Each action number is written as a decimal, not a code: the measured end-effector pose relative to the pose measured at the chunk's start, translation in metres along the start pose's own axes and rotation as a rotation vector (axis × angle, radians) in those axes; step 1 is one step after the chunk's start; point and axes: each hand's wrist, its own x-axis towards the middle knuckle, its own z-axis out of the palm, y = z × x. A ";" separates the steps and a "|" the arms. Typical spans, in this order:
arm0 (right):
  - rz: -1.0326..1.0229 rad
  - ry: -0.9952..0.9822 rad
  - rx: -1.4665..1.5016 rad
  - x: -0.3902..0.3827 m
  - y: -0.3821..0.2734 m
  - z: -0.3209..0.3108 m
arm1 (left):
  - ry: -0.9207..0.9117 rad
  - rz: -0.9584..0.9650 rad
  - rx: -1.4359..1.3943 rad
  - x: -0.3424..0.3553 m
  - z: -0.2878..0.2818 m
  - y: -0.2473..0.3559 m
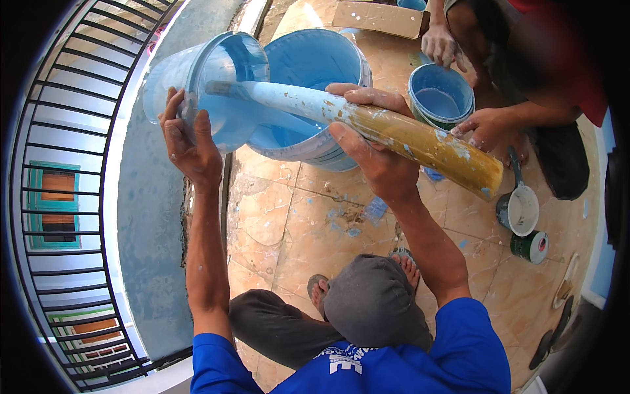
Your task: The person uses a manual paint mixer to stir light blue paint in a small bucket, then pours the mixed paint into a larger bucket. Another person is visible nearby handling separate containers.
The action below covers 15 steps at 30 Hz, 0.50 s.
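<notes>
Pole [420, 138], blue-smeared, slanting across big bucket [305, 56], far end inside tilted bucket [170, 75]. Right hand [384, 154] wrapped round pole, thumb near side, fingers over top. Left hand [190, 144] gripping tilted bucket near rim, fingers and thumb apart. Tilted bucket overlapping big bucket's left edge; contact unclear. Farther right: small bucket [446, 79] between co-worker's hands, then dipper [524, 210], green can [525, 246] on tiled floor [262, 197].

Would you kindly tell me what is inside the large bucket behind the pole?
Blue paint coats the visible inner wall of the large bucket. The pole in the right hand and the tilted bucket in the left hand cover part of it; its fill level is unclear.
</notes>
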 end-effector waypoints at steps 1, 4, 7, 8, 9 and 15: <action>0.007 0.007 0.032 0.000 0.000 0.001 | -0.006 0.014 0.013 0.000 0.001 0.000; -0.024 -0.039 -0.035 -0.003 0.001 -0.003 | -0.012 0.042 0.022 -0.006 0.002 -0.003; -0.053 -0.008 0.004 -0.002 -0.001 -0.004 | 0.018 0.035 -0.034 -0.008 0.005 -0.006; -0.044 -0.009 -0.013 -0.003 -0.003 -0.005 | 0.031 0.023 -0.048 -0.008 0.006 -0.005; -0.035 -0.009 -0.030 -0.004 -0.005 -0.008 | 0.044 0.012 -0.061 -0.009 0.007 -0.004; -0.023 0.024 -0.029 -0.010 -0.010 -0.014 | 0.022 0.028 -0.020 -0.010 0.007 -0.001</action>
